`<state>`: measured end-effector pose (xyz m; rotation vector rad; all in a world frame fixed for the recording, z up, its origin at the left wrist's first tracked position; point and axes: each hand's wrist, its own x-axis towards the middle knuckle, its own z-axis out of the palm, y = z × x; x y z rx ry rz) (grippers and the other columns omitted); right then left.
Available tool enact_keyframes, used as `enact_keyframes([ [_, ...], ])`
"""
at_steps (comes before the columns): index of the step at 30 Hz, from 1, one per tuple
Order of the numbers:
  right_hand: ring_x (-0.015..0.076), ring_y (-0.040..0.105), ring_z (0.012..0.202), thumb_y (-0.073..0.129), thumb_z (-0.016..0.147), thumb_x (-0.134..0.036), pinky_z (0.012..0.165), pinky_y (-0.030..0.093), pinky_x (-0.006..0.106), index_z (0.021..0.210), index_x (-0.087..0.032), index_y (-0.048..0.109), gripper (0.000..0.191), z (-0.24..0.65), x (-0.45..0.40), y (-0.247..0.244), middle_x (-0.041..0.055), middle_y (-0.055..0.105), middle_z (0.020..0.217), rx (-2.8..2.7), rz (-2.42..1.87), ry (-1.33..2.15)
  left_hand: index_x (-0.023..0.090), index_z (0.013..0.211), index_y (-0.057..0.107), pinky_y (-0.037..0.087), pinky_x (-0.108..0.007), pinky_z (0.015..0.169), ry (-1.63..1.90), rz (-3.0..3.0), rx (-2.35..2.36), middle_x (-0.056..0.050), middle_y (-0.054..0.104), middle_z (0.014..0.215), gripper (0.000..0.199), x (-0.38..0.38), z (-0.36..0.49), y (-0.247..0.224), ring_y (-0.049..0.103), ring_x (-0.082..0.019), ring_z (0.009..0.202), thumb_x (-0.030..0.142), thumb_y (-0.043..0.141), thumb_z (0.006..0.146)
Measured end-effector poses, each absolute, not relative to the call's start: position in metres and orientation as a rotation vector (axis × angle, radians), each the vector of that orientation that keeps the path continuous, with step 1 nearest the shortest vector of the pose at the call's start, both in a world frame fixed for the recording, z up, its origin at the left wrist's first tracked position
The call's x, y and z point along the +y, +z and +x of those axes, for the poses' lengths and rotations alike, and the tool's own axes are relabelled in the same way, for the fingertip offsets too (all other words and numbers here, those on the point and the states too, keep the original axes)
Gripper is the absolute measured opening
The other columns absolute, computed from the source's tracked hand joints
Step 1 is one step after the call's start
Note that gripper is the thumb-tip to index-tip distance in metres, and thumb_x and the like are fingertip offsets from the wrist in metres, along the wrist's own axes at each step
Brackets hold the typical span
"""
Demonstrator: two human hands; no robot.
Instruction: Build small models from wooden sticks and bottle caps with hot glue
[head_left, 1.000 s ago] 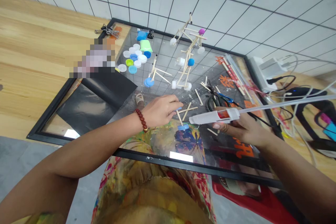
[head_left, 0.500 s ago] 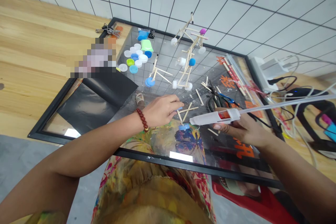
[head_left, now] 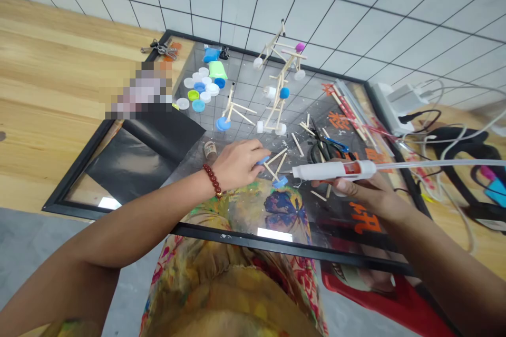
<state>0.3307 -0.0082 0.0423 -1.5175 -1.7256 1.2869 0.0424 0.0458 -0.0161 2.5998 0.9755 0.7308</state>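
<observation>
My left hand (head_left: 239, 164) pinches a blue bottle cap (head_left: 263, 160) by its edge. A thin wooden stick (head_left: 270, 171) runs from this cap to a second blue cap (head_left: 280, 182), and more sticks cross beside it. My right hand (head_left: 356, 187) is wrapped round a white glue gun (head_left: 330, 170), whose nozzle points left, close to the sticks above the second cap. Further back on the glass-topped board stands a stick figure with a blue cap (head_left: 223, 124) at its foot.
Stick models with white caps (head_left: 280, 128) stand at the back. Loose caps (head_left: 198, 105) and black sheets (head_left: 126, 160) lie left. Scissors (head_left: 316, 152), cut sticks, a power strip (head_left: 389, 108) and cables are on the right.
The cap pair with its stick has tilted, the lower cap shifting slightly right and turning. The glue gun has moved slightly right and up and now lies more level, its nozzle near the sticks.
</observation>
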Motion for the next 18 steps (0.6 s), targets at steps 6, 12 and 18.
enact_keyframes([
  [6,0.0288,0.072,0.088,0.08,0.069,-0.062,0.082,0.055,0.038,0.083,-0.026,0.079,0.039,0.336,-0.015,0.041,0.0058,0.078,0.085,-1.655,-1.573,1.24,0.018,0.113,0.071,0.058,-0.036,0.08,0.703,2.574,1.033,-0.008,0.071,0.108,0.025,0.045,0.042,-0.014,0.069,-0.023,0.098,0.024,0.066,0.09],
  [12,0.0281,0.072,0.071,0.084,0.059,-0.065,0.066,0.054,0.038,0.079,-0.025,0.076,0.045,0.343,-0.02,0.027,0.0053,0.075,0.072,-1.321,-1.446,1.201,0.018,0.115,0.072,0.056,-0.033,0.075,0.71,2.487,1.126,-0.007,0.073,0.105,0.03,0.044,0.043,-0.011,0.069,-0.02,0.086,0.027,0.073,0.086],
  [18,0.0267,0.067,0.065,0.088,0.05,-0.06,0.055,0.045,0.035,0.081,-0.025,0.071,0.05,0.351,-0.026,0.036,0.0062,0.071,0.071,-1.057,-1.334,1.031,0.019,0.104,0.074,0.053,-0.032,0.073,0.747,2.414,1.158,-0.005,0.072,0.095,0.026,0.045,0.042,-0.011,0.067,-0.02,0.085,0.03,0.079,0.081],
])
